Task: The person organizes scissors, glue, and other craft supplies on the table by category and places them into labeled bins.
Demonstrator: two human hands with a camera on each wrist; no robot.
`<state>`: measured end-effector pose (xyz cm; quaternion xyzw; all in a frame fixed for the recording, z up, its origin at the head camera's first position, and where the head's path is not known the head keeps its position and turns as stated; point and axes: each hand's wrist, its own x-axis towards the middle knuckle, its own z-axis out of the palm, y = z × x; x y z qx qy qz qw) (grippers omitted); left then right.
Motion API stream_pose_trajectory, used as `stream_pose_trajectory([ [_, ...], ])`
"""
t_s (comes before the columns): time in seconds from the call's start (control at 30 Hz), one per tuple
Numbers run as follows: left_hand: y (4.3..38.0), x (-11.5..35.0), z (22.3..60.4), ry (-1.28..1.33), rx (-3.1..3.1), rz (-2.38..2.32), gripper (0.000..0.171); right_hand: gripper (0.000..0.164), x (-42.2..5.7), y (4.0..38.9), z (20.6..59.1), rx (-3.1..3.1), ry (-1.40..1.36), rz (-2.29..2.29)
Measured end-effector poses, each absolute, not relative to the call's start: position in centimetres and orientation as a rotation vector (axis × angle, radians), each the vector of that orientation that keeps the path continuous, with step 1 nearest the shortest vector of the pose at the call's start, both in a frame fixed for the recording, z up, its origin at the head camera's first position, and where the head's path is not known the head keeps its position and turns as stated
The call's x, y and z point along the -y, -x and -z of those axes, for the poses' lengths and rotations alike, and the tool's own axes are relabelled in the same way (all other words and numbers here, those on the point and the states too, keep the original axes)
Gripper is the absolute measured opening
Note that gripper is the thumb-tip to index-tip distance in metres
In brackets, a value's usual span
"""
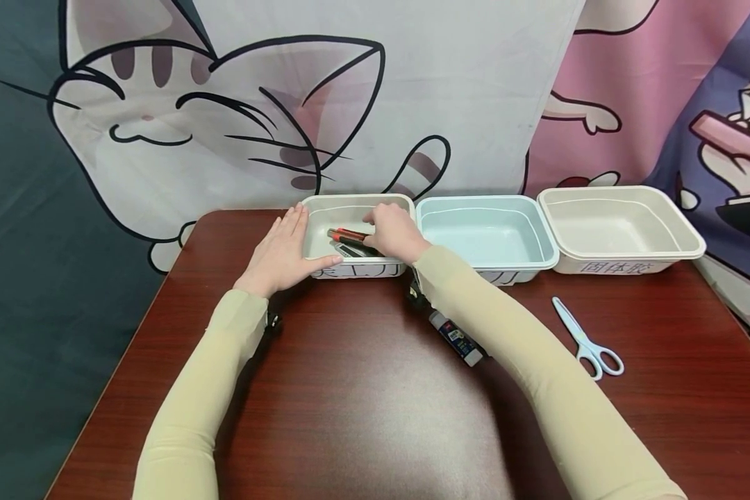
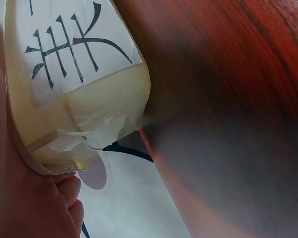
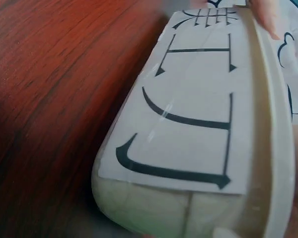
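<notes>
In the head view, taking the left cream bin [image 1: 328,219] as the clock's centre, the left hand [image 1: 280,253] is resting at nine o'clock, its fingers lying straight and wide along the side while its thumb is touching the front rim. The right hand [image 1: 396,232] is coming over the rim from four o'clock, fingers bending down inside to the slim red-and-black tools [image 1: 348,237]; I cannot tell whether it is pinching any. Those tools are lying in the bin, near its centre. On the worktop [image 1: 375,423], a pale blue bin [image 1: 487,232] is sitting just beside at three o'clock, with another cream bin [image 1: 621,219] standing beyond it. A glue stick [image 1: 455,338] is lying between four and five o'clock, and blue scissors [image 1: 587,340] are lying farther out near four. In the left wrist view, the bin's label [image 2: 79,49] is showing toward eleven o'clock, with the left hand pressing alongside at eight. In the right wrist view, the label's dark characters are filling the middle, while skin is showing at one and four o'clock.
</notes>
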<state>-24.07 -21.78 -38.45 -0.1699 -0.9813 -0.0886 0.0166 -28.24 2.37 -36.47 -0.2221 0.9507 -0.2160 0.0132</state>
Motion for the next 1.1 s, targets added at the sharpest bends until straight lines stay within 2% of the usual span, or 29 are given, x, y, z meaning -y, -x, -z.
stream_pose_trajectory([
  [0.7, 24.1, 21.7, 38.4, 0.513, 3.060, 0.281, 0.126, 0.050, -6.2, 26.0, 31.4, -2.902, 0.735, 1.098],
  [1.1, 24.1, 21.6, 38.3, 0.511, 3.060, 0.284, 0.126, 0.046, -8.9, 24.7, 31.0, -2.945, 0.787, 1.094],
])
